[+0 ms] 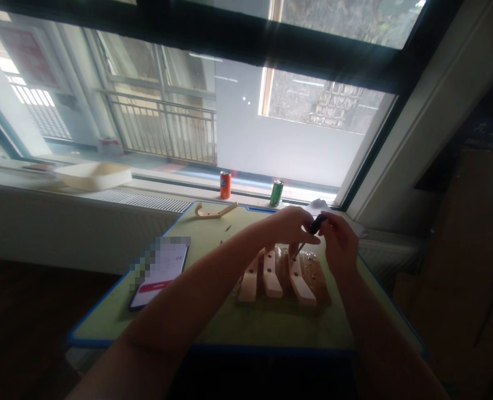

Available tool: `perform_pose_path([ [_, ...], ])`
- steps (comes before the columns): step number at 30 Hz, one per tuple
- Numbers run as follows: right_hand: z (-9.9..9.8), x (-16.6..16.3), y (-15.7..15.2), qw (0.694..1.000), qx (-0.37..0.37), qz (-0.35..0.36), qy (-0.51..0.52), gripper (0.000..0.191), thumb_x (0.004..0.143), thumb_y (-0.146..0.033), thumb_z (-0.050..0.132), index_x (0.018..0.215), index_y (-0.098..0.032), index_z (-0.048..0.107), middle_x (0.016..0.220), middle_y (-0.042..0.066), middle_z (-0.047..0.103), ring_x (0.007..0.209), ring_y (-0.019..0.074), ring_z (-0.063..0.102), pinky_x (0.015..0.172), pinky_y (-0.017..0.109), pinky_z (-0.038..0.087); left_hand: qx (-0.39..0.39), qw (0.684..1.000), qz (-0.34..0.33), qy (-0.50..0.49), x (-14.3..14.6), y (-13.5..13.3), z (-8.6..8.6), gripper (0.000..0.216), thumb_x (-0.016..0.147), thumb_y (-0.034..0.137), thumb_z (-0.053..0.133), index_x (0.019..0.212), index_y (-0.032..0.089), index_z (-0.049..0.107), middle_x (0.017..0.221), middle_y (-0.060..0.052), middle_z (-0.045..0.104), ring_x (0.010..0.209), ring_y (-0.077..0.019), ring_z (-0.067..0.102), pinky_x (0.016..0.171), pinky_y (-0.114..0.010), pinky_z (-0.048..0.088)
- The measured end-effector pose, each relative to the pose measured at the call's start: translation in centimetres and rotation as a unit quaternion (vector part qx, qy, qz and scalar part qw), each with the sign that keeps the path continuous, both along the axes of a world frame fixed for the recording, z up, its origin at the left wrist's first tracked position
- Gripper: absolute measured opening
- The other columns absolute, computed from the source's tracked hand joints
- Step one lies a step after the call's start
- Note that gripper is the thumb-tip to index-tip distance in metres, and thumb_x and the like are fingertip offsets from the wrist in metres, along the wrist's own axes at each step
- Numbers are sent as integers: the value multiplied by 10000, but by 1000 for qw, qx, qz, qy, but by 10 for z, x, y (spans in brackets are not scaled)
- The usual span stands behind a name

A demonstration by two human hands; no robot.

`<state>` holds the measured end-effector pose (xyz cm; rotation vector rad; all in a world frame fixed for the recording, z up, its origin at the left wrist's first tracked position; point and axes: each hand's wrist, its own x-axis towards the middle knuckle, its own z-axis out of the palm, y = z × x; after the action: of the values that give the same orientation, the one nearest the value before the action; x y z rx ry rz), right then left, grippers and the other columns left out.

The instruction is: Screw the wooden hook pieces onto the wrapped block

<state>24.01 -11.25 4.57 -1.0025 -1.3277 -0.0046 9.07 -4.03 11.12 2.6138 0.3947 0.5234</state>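
Note:
My right hand (341, 238) has its fingers closed round the end of a screwdriver's black handle (318, 223). Bent close around the lower handle and shaft are the thumb and forefinger of my left hand (290, 223); its other fingers hang over the tops of the wooden pieces. The screwdriver is tilted, its tip at a dark screw hole in the right pale wooden hook (303, 290). Two similar hooks, a middle one (273, 283) and a left one (248, 289), lie beside it on a brown wooden board (322, 289) with clear plastic film. Small screws (314, 275) rest on the board's right side.
A loose wooden hook (217, 211) and a small screw (228, 228) lie on the blue-edged table (213, 328). A phone (160, 278) is at left. An orange can (225, 185), a green can (277, 193) and a pale basin (98, 175) stand along the windowsill.

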Motion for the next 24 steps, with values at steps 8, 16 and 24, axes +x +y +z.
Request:
perform_pose_path([
  [8,3,-4,5,996,36,60,51,186,763,-261,631,938,-225,575,925,35,586,811,166,579,609,289,498,25,1000,-6,-12,4,4,-4,209,767,326,594,807,139,680,657,3,647,597,-101,558,604,-223,373],
  [16,0,-1,-2,999,3,10,-46,315,812,-224,583,1126,-249,605,1000,47,629,886,188,600,784,389,502,22,999,48,3,2,-1,-1,316,665,443,674,780,149,687,744,-13,668,679,-135,579,670,-254,395],
  [24,-2,-1,-1,993,22,38,-106,391,868,-204,480,1249,-283,524,1098,61,595,973,208,567,840,416,462,11,999,31,29,-1,3,5,238,690,355,670,759,128,689,644,8,638,600,-99,542,617,-226,388],
])
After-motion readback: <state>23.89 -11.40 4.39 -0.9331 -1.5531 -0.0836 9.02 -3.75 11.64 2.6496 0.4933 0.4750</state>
